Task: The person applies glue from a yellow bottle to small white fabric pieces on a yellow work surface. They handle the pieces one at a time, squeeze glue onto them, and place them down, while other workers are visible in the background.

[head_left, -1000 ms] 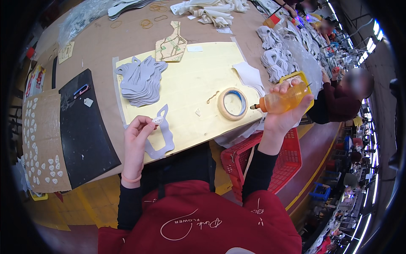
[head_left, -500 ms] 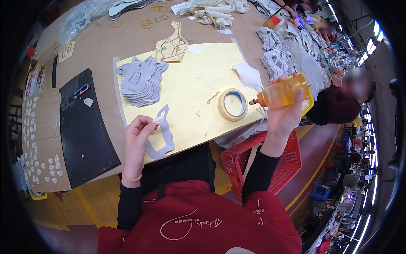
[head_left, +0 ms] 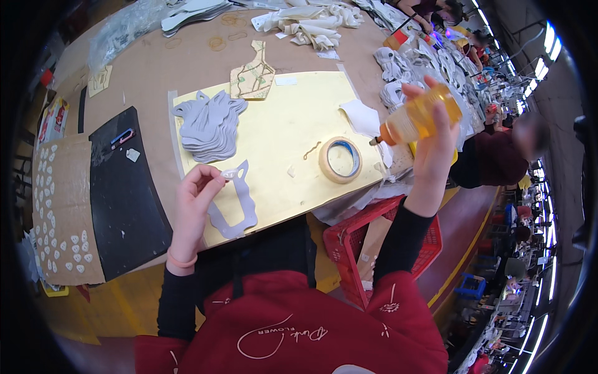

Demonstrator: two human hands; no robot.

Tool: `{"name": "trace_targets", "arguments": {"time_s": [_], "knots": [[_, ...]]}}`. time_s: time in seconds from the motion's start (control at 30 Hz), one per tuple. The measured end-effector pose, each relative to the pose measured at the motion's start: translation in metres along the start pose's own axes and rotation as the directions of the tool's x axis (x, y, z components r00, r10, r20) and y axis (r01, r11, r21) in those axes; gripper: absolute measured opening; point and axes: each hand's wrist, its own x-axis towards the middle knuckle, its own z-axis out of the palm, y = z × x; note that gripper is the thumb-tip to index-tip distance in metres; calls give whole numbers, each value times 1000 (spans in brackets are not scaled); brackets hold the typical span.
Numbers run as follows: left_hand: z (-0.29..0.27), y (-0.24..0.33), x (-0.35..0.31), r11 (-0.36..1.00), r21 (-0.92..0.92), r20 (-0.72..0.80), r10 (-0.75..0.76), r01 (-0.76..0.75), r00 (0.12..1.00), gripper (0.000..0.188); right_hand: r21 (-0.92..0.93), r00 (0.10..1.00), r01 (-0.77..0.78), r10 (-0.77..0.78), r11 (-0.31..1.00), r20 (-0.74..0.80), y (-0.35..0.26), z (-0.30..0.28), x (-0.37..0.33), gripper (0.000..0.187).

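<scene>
My left hand (head_left: 194, 198) pinches a small white oval patch (head_left: 228, 174) between thumb and fingertips. It is just above a flat grey cut-out piece (head_left: 246, 204) with a large opening, lying at the near edge of a yellow sheet (head_left: 283, 134). Raised over the sheet's right side, my right hand (head_left: 434, 153) grips a clear squeeze bottle (head_left: 418, 118) of amber liquid. The bottle tilts, its dark nozzle facing left and slightly down, apart from the patch. Farther left on the sheet rests a stack of similar grey pieces (head_left: 208, 129).
A tape roll (head_left: 323, 163) and white scrap (head_left: 360, 117) occupy the sheet's right side; a patterned template (head_left: 252, 80) lies at its far edge. Leftward are a black board (head_left: 128, 206) with a cutter (head_left: 123, 138) and cardboard (head_left: 71, 187) bearing white patches. A red basket (head_left: 340, 234) stands below the edge.
My right hand has lifted the bottle up and swung away to the right, tipping its nozzle more downward. My left hand, still pinching the patch, has shifted slightly left.
</scene>
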Motion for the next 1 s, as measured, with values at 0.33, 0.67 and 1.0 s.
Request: {"name": "trace_targets", "arguments": {"time_s": [0.33,0.67,1.0], "knots": [[-30,32,77,999,16,236,27,-31,971,7,-219,984,170,-155,961,84,-62,0,99,49],[-32,10,71,883,-443,365,16,158,931,8,-76,975,155,-140,985,172,-152,-1,138,69],[-39,-10,82,803,-553,318,-46,224,947,11,270,970,90,-146,959,194,-194,22,141,67]]}}
